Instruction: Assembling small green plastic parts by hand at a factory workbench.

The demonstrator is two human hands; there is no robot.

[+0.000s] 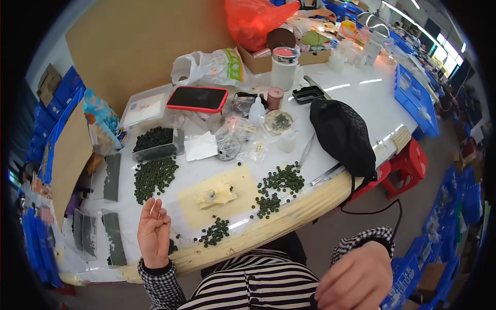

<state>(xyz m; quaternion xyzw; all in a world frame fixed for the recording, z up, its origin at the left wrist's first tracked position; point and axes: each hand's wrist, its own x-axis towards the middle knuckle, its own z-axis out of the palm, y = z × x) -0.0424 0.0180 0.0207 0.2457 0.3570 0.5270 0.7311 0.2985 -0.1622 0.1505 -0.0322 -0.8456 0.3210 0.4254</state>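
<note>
My left hand (pixel 154 233) is raised above the near left part of the table, its first fingers stretched up and the others partly bent. Nothing shows in it. Just beyond its fingertips lies a pile of small dark green beads (pixel 155 178). My right hand (pixel 356 279) is off the table at the lower right, in front of my striped top. Its fingers are bent and smeared by motion, so what they hold, if anything, is hidden. Between the hands, a crumpled piece of yellowish paper (pixel 219 195) with a small lump on it rests on a pale yellow sheet (pixel 188 206).
More beads (pixel 281 179) lie right of the sheet, others (pixel 216 231) near the edge. A clear box of dark beads (pixel 155 142), a red-cased phone (pixel 197 98), white jar (pixel 283 72), tweezers (pixel 307 150) and black mesh bag (pixel 343 134) stand behind. A red stool (pixel 408 165) is right.
</note>
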